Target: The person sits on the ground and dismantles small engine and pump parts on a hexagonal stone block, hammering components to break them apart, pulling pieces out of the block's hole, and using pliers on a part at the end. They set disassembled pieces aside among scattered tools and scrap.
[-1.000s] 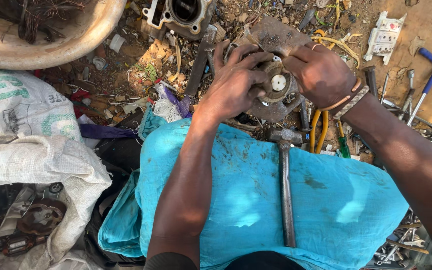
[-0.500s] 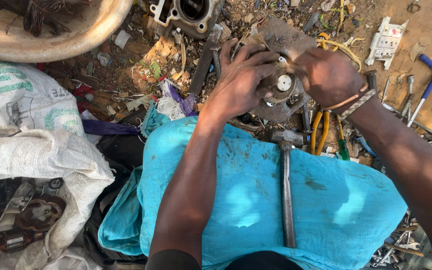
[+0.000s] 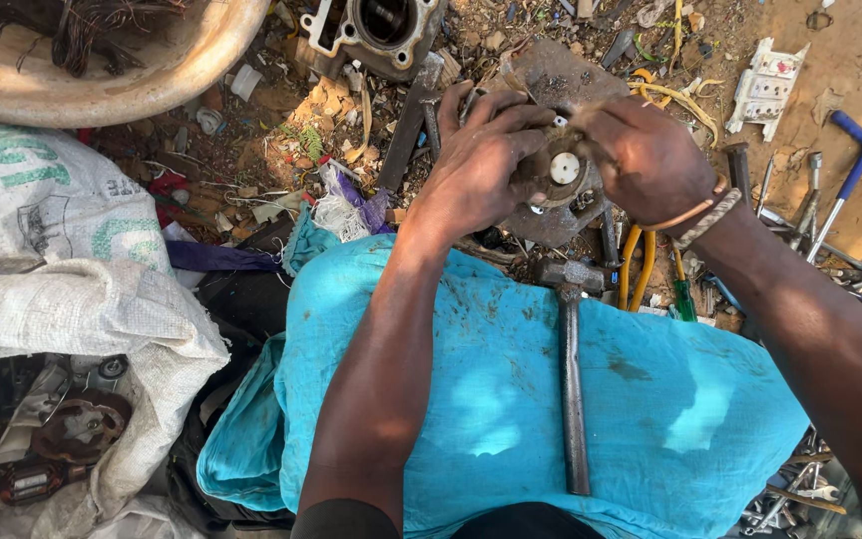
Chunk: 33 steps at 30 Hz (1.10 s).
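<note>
Both my hands grip a small round metal motor part point(image 3: 563, 172) with a white centre, held over a flat rusty metal plate point(image 3: 561, 80) on the ground. My left hand point(image 3: 481, 165) wraps its left side with fingers curled over the top. My right hand point(image 3: 646, 160), with cord bracelets on the wrist, clasps its right side. A hammer point(image 3: 571, 369) with a metal handle lies on the turquoise cloth point(image 3: 471, 399) over my lap, its head just below the part.
A metal engine cylinder block point(image 3: 376, 30) lies at the top. A large shallow basin point(image 3: 152, 80) with wire scraps sits top left, white woven sacks point(image 3: 62, 289) at left. A blue T-handle wrench point(image 3: 855, 170), a white plastic piece point(image 3: 765, 85) and yellow-handled pliers point(image 3: 636, 265) lie at right.
Both hands have shifted slightly on the round part and turned it; the white centre now shows more plainly between them. The hammer has not moved.
</note>
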Each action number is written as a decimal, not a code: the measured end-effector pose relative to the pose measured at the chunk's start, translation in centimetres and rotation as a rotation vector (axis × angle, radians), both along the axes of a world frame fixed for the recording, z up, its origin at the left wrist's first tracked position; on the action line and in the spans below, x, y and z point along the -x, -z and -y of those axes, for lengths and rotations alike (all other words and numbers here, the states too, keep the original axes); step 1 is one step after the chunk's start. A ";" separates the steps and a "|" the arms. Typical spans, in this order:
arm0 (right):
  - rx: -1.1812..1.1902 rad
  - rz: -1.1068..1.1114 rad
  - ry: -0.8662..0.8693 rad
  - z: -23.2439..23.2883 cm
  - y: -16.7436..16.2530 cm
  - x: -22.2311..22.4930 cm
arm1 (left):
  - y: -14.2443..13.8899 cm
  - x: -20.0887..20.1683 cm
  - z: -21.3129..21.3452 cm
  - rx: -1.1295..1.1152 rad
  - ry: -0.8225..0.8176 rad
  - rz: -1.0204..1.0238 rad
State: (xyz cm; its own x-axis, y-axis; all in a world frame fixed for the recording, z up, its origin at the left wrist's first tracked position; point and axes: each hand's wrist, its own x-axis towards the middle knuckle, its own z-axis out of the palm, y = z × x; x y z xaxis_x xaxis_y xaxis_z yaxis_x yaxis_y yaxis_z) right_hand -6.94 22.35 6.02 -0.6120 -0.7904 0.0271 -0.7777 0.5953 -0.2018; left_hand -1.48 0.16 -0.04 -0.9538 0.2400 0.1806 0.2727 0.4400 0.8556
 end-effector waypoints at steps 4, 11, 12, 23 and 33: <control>-0.098 0.071 0.113 0.6 -0.5 -0.1 | 0.1 0.1 0.1 0.016 0.024 -0.018; -0.045 0.099 0.164 1.3 -1.2 -0.1 | 0.3 0.2 0.1 0.005 0.058 -0.043; -0.132 0.136 0.249 1.3 -1.2 -0.1 | 0.3 0.2 0.1 0.009 0.051 -0.031; -0.054 0.171 0.172 1.3 -0.6 0.1 | 0.2 0.1 0.2 0.034 0.042 -0.006; -0.067 0.032 0.060 0.6 -0.2 0.0 | 0.5 0.3 0.3 0.057 0.049 -0.013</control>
